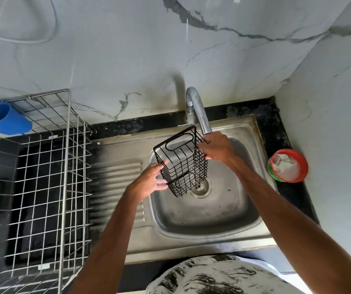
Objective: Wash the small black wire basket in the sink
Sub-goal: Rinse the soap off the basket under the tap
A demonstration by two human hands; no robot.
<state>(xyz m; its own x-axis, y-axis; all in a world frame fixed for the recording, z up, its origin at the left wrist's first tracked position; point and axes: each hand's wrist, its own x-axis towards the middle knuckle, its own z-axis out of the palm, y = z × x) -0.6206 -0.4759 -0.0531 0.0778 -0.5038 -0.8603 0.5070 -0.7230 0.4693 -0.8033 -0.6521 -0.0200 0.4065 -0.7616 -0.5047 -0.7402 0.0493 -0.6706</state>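
The upper rim of the small black wire basket (pixel 181 166) is gripped by the right hand (pixel 218 148), fingers curled round the wires; its lower side is steadied by the spread, fairly straight fingers of the left hand (pixel 149 180). The basket is held tilted above the stainless steel sink (pixel 191 234), under the curved chrome tap (pixel 200 111) at the back edge. With one firm grip only, wet wire could slip and be knocked against the spout.

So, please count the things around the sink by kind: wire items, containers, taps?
Wire items: 2, black wire basket, steel rack
Containers: 2, blue holder, red-rimmed tub
Taps: 1, faucet
Total: 5
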